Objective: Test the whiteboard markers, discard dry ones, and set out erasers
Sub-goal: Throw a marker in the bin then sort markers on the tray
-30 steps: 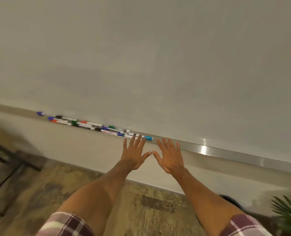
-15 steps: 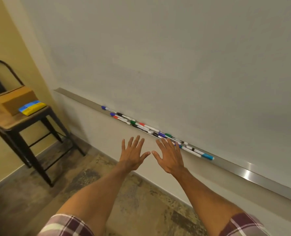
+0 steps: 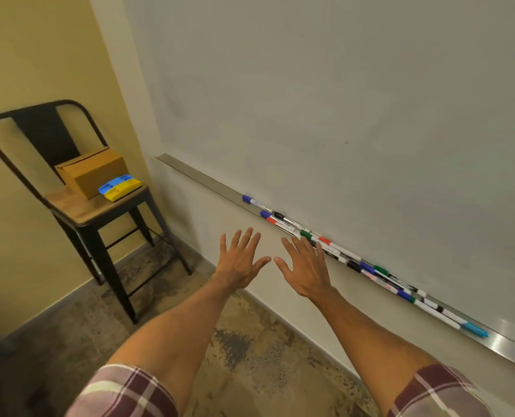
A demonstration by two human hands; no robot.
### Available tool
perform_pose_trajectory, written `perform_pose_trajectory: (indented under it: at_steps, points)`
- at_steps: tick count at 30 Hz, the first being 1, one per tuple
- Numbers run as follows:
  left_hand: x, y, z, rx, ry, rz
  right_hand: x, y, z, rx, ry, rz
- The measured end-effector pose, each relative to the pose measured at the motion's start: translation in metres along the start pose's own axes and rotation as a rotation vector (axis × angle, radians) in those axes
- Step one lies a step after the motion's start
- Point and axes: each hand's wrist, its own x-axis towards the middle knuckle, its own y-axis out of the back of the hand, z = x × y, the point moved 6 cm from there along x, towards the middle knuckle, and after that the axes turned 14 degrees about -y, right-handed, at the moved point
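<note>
Far left: black metal chair with a wooden seat (image 3: 78, 206), against the yellow wall (image 3: 39, 55). Its left rear leg is out of sight.
Brown cardboard box (image 3: 95, 171) sits on the seat, closed. I see no print on the faces that show.
Blue-and-yellow plastic erasers (image 3: 120, 187) lie on the seat at its right front edge, touching the box. They have moulded marks on top, too small to read. Can't tell if it's one block or two.
Mottled brown floor (image 3: 250, 341) below, blurred.
Left hand (image 3: 240, 261): fingers straight and spread, palm down, holding nothing, in the air in front of the wall under the board.
Right hand (image 3: 305, 267): same pose, fingers splayed, nothing gripped. Thumbs are near each other, not touching. Its fingertips overlap the marker row in view; can't tell whether they touch it.
Plaid sleeves (image 3: 123, 392) are cut off by the bottom edge.
Whiteboard markers (image 3: 343, 254) lie end to end and partly stacked in the long silver metal tray (image 3: 202, 176), all capped: blue, black, red, green. A light-blue-capped marker (image 3: 474, 329) is last on the right. The white barrels carry dark print, smeared and not legible. Exact count is unclear where they overlap and behind the right fingers.
The tray's right end runs out of frame.
White whiteboard (image 3: 340, 100) above has a faint speck mid-board. Its top and right edges are cropped.
</note>
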Motion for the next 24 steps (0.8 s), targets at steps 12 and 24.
perform_pose_trajectory:
  at_steps: [12, 24]
  points:
    - [0.07, -0.005, -0.106, 0.011, 0.046, -0.054, 0.115, -0.038, -0.067, 0.024, 0.041, -0.023]
    - [0.166, -0.039, -0.191, -0.006, 0.015, -0.142, 0.232, -0.077, -0.106, 0.015, 0.028, -0.076]
